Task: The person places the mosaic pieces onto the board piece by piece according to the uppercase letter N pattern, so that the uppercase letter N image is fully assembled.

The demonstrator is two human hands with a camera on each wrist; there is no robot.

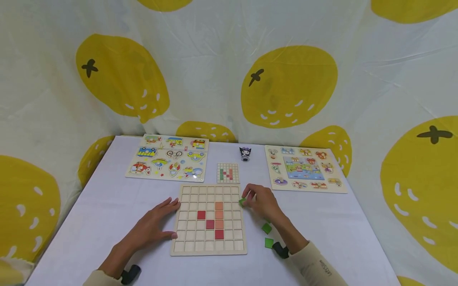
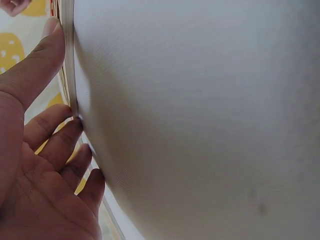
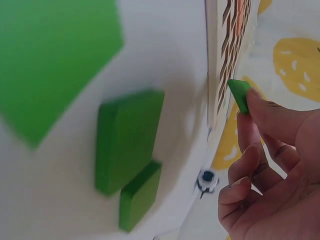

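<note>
A wooden grid board [image 1: 188,246] lies in front of me, with several red and orange square tiles in its cells, such as a red tile [image 1: 201,215] and an orange tile [image 1: 219,206]. My left hand [image 1: 154,222] rests along the board's left edge, fingers extended, thumb touching near the lower corner. Between thumb and finger my right hand [image 1: 262,202] pinches a green square tile [image 3: 240,95], held by the board's upper right edge. Loose green tiles [image 1: 266,228] lie on the table under my right forearm; the right wrist view shows them close up.
Behind the board lies a small pattern card [image 1: 228,173] with coloured squares. A little figurine [image 1: 245,153] stands beyond it. A vehicle puzzle board [image 1: 166,158] lies at back left, another picture puzzle board [image 1: 305,169] at back right. A lemon-print curtain [image 1: 214,79] hangs behind the white table.
</note>
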